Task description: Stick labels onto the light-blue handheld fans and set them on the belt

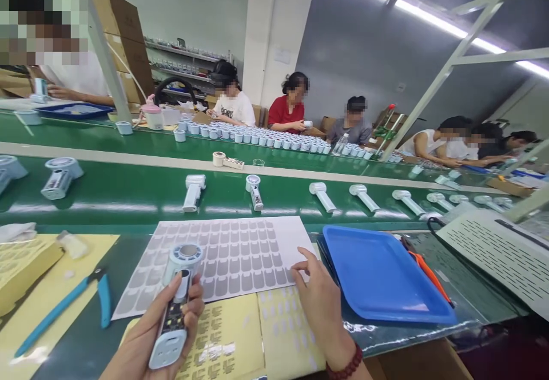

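Note:
My left hand (148,334) grips a small light-blue handheld fan (174,305) by its handle, head pointing away, thumb on its front panel. My right hand (319,300) rests with fingertips on the right edge of a white sticker sheet (227,257) covered in rows of grey labels. Yellow backing sheets (240,337) lie under both hands at the near table edge.
A blue tray (381,274) sits right of the sheet. Blue-handled pliers (64,305) lie at left. Several fans (193,191) ride the green conveyor belt (128,194). Several people sit working across the belt. A white perforated panel (501,251) lies at far right.

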A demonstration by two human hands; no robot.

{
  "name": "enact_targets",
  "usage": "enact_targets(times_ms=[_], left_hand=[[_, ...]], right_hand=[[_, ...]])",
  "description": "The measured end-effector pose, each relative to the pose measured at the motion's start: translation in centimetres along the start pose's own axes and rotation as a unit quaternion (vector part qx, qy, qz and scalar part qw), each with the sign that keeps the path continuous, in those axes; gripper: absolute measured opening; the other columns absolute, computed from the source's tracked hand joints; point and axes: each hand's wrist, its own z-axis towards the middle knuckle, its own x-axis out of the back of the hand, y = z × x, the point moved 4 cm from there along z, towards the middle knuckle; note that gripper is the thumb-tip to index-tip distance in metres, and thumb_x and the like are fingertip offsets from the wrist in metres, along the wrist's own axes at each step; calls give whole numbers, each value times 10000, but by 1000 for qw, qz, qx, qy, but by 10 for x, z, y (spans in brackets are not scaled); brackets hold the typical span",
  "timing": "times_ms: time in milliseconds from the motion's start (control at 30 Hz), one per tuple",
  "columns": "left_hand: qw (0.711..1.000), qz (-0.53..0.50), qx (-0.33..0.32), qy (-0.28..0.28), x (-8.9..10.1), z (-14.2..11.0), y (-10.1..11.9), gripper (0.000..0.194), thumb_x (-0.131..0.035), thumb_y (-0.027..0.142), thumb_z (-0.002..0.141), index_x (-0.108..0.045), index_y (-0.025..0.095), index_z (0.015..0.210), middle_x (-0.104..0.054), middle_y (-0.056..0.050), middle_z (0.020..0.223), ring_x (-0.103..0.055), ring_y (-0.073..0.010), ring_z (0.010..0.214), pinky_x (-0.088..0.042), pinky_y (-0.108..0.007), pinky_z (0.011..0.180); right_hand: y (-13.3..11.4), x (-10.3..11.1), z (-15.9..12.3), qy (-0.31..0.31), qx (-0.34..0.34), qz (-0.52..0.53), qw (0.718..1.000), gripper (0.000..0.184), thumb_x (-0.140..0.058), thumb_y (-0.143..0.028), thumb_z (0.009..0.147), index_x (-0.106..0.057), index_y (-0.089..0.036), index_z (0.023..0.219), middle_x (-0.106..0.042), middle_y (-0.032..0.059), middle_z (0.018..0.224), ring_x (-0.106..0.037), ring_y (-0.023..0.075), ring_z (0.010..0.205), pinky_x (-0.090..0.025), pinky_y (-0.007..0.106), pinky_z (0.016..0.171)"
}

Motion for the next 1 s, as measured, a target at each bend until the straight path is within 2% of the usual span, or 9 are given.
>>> enact_targets(times_ms=[100,167,233,333,400,467,633,833,1000], left_hand=[[999,-29,20,16,-7,-7,-4,239,-425,150,983,-604,59,1114,-554,-57,828,-606,-80,525,-585,-173,478],[999,-40,19,11,-10,-8,-7,224,-440,145,979,-605,59,1105,-559,-59,834,-622,-89,533,-598,-192,490],[999,-49,16,7,-12,-7,-10,202,-463,129,971,-605,66,1100,-569,-57,839,-636,-92,546,-606,-198,509],[998,-60,13,7,-15,-7,-14,166,-519,111,949,-604,87,1090,-601,-54,852,-645,-92,551,-604,-194,512],[998,-58,11,18,-19,-8,-16,152,-548,116,939,-605,98,1078,-617,-50,846,-637,-93,536,-589,-188,479],[998,-45,8,36,-22,-10,-17,128,-562,134,938,-610,109,1053,-612,-36,806,-627,-93,521,-569,-177,450],[998,-38,-1,48,-26,-12,-14,61,-563,114,932,-595,116,984,-604,-31,760,-620,-92,504,-565,-171,462],[998,-42,20,48,-19,-8,-15,67,-540,127,941,-582,94,982,-580,-45,780,-612,-95,496,-554,-174,441],[998,-37,9,43,-18,-6,-14,79,-558,118,931,-584,80,995,-573,-45,786,-611,-90,510,-562,-174,465]], right_hand=[[-21,9,-10,24,-22,89,996,390,-478,-434,931,-557,-236,1258,-744,49,1007,-705,267,925,-536,406,793],[-42,11,-21,-6,-77,229,970,459,-592,-486,886,-534,-257,1279,-738,16,971,-717,236,860,-543,366,776],[-71,4,-34,-97,-125,388,908,573,-725,-455,791,-519,-246,1283,-728,-13,891,-716,218,802,-551,337,741],[-111,-12,-50,-188,-155,535,809,624,-820,-298,635,-547,-216,1189,-717,-35,744,-695,262,1048,-550,336,840],[-126,-20,-55,-201,-159,571,780,573,-813,-218,591,-573,-218,1111,-723,-41,694,-643,266,1184,-501,367,982],[-133,-26,-56,-204,-161,575,776,534,-796,-183,580,-587,-224,1070,-739,-40,689,-626,271,1219,-439,406,1068],[-138,-27,-53,-213,-172,544,793,528,-776,-199,582,-591,-225,1076,-748,-31,683,-613,303,1243,-364,486,1141],[-138,-27,-50,-228,-160,533,799,535,-778,-206,605,-582,-215,1104,-751,-32,676,-642,294,1206,-377,486,1141],[-138,-30,-50,-232,-155,533,799,520,-786,-187,616,-589,-211,1097,-754,-32,692,-651,279,1187,-379,468,1139]])
